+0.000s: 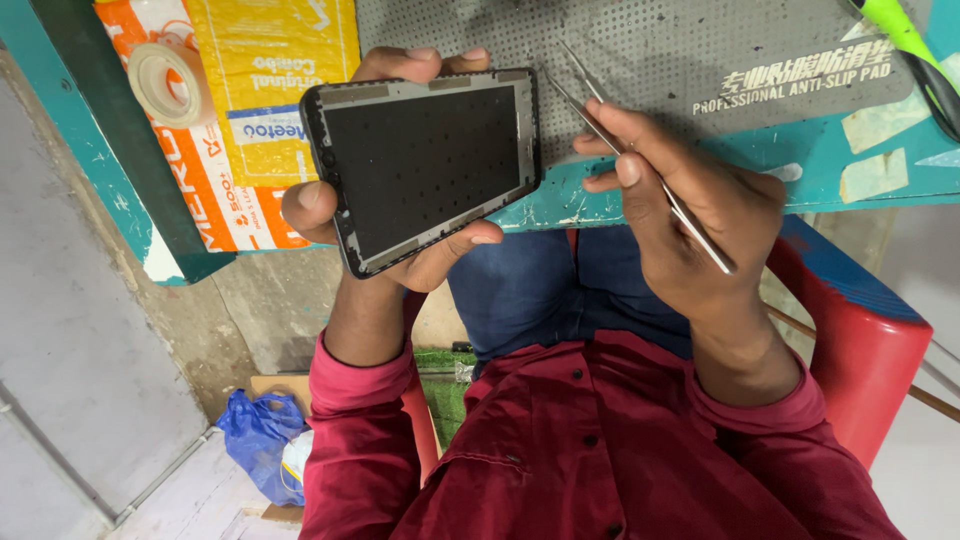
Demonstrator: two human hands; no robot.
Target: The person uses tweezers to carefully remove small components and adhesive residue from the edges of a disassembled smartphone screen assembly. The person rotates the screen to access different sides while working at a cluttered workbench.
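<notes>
Head view: left hand (380, 225) cups a flat black phone frame (428, 165), fingers curled around its edges; right hand (690, 215), just beside, pinches slim metal tweezers (640, 160) over the teal counter (800, 165).

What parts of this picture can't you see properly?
Head view only:
- The phone frame: its underside is hidden by the left hand.
- The tweezers: their middle is covered by the right hand.
- The green tool: cut off by the top right edge.
- The tape roll: its far side is hidden.
</notes>
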